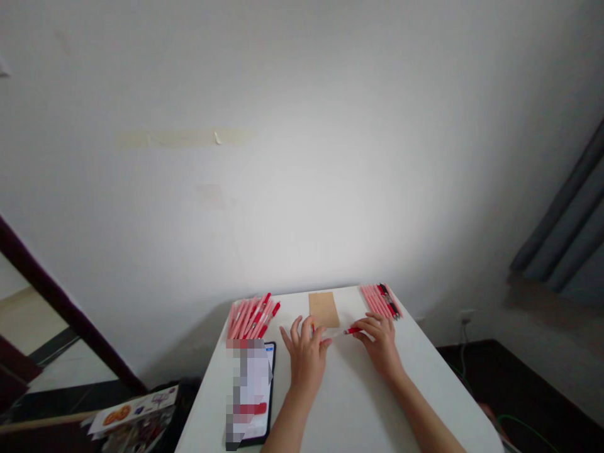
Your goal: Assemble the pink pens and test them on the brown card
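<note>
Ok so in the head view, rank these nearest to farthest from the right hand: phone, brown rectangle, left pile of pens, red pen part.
1. Red pen part: at the fingertips of the right hand.
2. Brown rectangle: to its left, toward the wall.
3. Left pile of pens, far left, and phone, left foreground: too close to call.

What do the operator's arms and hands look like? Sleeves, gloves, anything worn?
Left grip and right grip are bare human hands, five-fingered, no gloves. Left forearm and right forearm show no sleeves within frame. No watch, bracelet, cable or marking visible. Rings or nail polish: too small to rule out.
</note>
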`<action>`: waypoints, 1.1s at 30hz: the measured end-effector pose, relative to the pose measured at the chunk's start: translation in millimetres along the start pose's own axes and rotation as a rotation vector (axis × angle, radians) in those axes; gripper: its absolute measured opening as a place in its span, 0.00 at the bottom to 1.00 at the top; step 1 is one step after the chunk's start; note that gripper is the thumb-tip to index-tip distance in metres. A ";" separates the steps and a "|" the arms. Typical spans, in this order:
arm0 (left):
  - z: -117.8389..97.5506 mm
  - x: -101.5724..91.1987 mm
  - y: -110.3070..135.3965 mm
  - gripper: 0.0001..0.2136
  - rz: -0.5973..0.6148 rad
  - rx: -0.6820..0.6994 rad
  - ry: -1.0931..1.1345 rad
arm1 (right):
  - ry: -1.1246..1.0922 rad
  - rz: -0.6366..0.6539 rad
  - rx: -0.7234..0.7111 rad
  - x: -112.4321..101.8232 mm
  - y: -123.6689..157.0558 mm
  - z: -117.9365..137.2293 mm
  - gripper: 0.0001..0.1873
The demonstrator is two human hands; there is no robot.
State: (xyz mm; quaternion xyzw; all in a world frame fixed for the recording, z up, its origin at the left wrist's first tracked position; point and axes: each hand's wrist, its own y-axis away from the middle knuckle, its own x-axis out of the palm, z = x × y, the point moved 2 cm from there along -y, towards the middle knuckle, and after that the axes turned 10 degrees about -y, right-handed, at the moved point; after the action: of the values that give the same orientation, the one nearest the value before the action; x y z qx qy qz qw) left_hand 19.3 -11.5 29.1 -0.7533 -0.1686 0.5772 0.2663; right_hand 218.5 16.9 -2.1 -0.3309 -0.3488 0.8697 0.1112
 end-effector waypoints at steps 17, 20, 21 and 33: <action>1.5 -0.7 0.8 0.08 -0.022 -0.029 0.011 | -0.010 0.001 0.014 1.3 1.3 -8.8 0.07; 3.3 1.9 1.2 0.10 -0.029 -0.031 0.000 | -0.019 -0.001 0.024 1.6 1.4 -9.9 0.07; 3.8 2.7 1.4 0.10 -0.032 -0.032 -0.009 | -0.023 -0.003 0.026 1.6 1.4 -10.1 0.07; 2.6 0.4 1.5 0.11 -0.016 -0.045 0.004 | -0.049 -0.024 0.006 0.9 0.3 -10.0 0.08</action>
State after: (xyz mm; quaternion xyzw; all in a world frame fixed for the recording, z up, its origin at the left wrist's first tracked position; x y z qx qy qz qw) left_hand 16.8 -11.9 27.4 -0.7588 -0.1871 0.5696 0.2545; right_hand 224.4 22.4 -8.2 -0.3050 -0.3528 0.8772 0.1141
